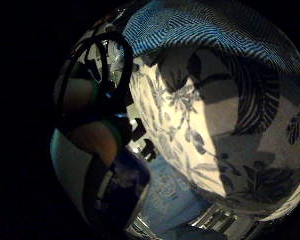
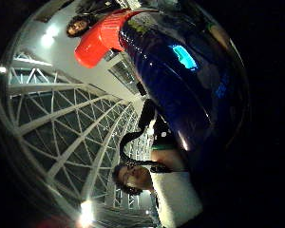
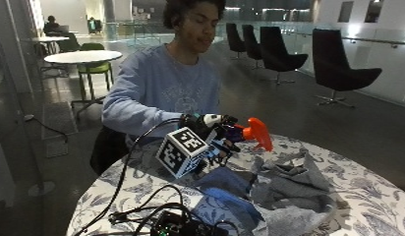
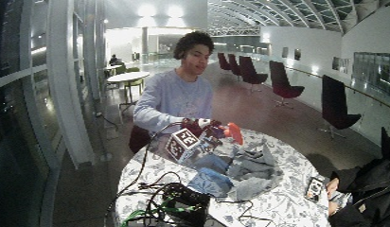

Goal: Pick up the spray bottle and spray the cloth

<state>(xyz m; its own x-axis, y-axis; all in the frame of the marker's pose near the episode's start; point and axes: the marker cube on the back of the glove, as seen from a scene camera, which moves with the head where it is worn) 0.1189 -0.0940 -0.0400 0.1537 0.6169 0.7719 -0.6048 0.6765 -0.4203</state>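
While the right hand [image 3: 212,132] is raised above the bench [image 3: 372,196] in the outside view, its fingers are curled round the dark blue body of the spray bottle [image 3: 249,132], lifted clear of the bench. The bottle's long axis lies nearly level, running from the palm out to the right, with the orange trigger head [image 3: 260,132] at the far-right end and its nozzle tipped downward. The cloth [image 3: 281,189] lies below and to the right of that nozzle, in a loose heap of grey and blue folds, apart from the bottle. That is the relation the spray turns on: in my judgement the nozzle already points roughly toward the heap.

In the wide outside view the same layout shows: one spray bottle [image 4: 226,131] in the gloved hand [image 4: 201,126] and one rumpled pile of cloth [image 4: 245,170]. Whether the pile is a single piece or several I cannot tell. The bare hand is not clearly seen.

The thumb side palm view has the blue bottle body [image 2: 180,85] filling the area against the palm, its orange head [image 2: 102,40] at the end away from it.

The little finger side palm view looks down on the patterned bench top [image 1: 200,130] and a striped blue cloth [image 1: 205,35], with a fingertip [image 1: 92,140] wrapped beside the bottle [image 1: 132,175].
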